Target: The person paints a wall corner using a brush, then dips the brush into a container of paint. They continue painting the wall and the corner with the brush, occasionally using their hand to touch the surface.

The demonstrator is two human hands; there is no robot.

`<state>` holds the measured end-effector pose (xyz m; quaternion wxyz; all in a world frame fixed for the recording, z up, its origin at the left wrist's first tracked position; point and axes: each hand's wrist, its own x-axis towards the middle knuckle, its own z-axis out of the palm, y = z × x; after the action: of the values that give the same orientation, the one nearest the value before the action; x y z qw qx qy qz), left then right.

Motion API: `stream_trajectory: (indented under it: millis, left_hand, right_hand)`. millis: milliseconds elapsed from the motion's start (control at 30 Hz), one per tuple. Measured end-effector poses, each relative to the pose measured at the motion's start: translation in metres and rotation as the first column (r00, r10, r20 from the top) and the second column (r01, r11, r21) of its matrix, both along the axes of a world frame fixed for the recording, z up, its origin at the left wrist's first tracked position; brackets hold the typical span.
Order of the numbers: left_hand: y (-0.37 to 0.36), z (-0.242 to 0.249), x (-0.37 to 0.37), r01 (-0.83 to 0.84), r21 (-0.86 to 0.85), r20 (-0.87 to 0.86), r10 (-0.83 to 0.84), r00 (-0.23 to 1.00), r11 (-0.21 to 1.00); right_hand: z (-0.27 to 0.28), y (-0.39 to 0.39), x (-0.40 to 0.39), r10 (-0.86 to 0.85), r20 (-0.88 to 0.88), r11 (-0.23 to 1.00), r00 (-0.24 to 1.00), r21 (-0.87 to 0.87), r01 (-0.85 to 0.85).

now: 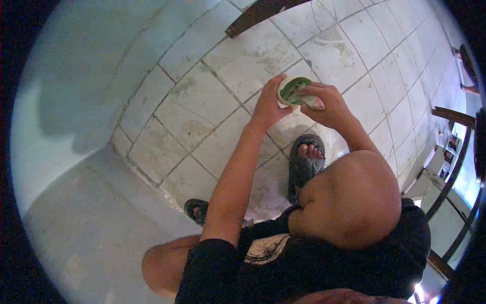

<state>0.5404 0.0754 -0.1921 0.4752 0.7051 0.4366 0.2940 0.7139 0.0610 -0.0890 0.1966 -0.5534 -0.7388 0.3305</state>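
Note:
My left hand (pixel 269 105) is wrapped round the side of a small white cup (pixel 283 102) with a green inside. The cup is tilted so that its mouth faces up towards me; what lies at its bottom is too blurred to tell. At the cup's right rim, my right hand (pixel 330 107) is closed on a small pale object with reddish marks (pixel 315 103). Its fingertips reach over the cup's mouth, and the object's other end is hidden or blurred there. Both hands are above the tiled floor, in front of my bent knee.
White stained floor tiles (pixel 217 126) lie below, with a bluish wall (pixel 91 76) at left. A dark curved wooden piece (pixel 258 15) is at the top. My sandalled foot (pixel 306 162) stands under the cup. Dark wooden bars (pixel 453 116) and another person's feet (pixel 470 89) are at right.

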Motion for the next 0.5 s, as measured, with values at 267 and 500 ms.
stream_trajectory:
  millis: [267,500]
  left_hand:
    - [0.000,-0.005,0.001,-0.013,0.069,0.019,0.011,1.000,0.998]
    - [-0.001,-0.004,0.002,-0.016,0.023,0.027,0.015,1.000,1.000]
  right_hand:
    - [-0.001,-0.014,0.004,-0.033,-0.098,0.997,0.995,0.062,0.039]
    - [-0.010,-0.027,-0.008,-0.191,-0.216,0.970,0.958,0.108,0.218]
